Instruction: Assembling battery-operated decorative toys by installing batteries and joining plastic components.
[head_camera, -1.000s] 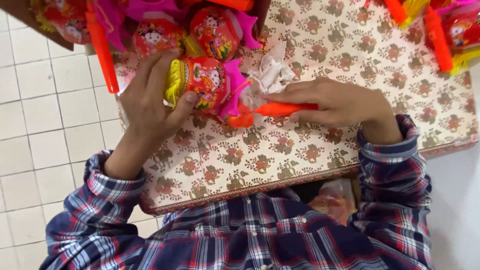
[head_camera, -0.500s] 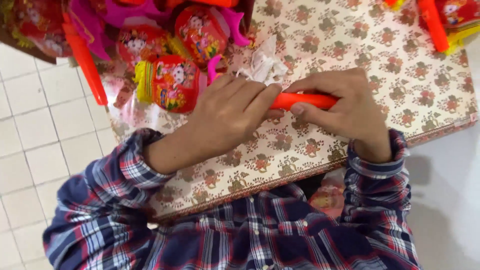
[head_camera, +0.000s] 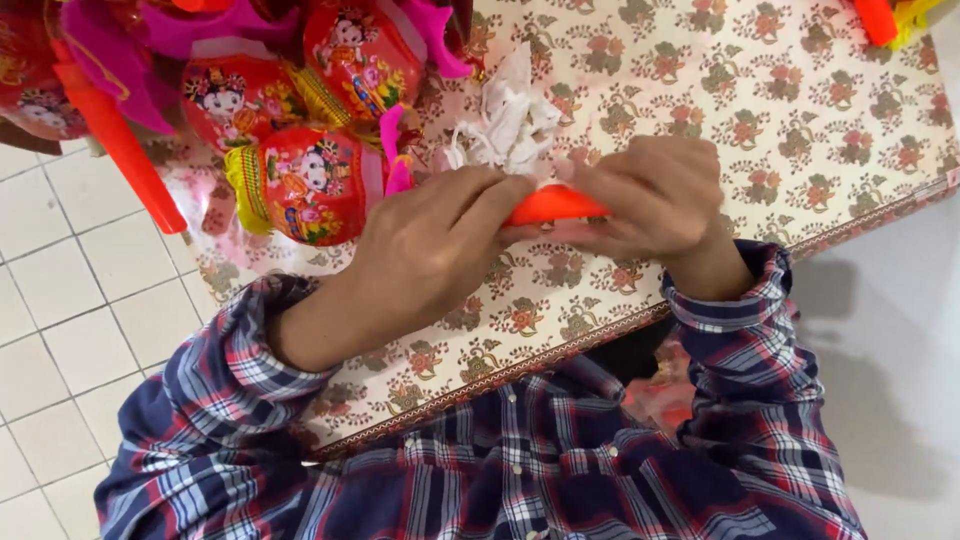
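Left hand (head_camera: 430, 250) now on one orange stick (head_camera: 552, 204).

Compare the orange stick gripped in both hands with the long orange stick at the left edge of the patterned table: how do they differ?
The orange stick in the hands lies roughly level; the long orange stick at the left slants steeply. The held one is mostly hidden by the left hand and right hand, with only a short part showing; the left one shows a long bare stretch, and no hand touches it. Both are smooth, bright orange rods.
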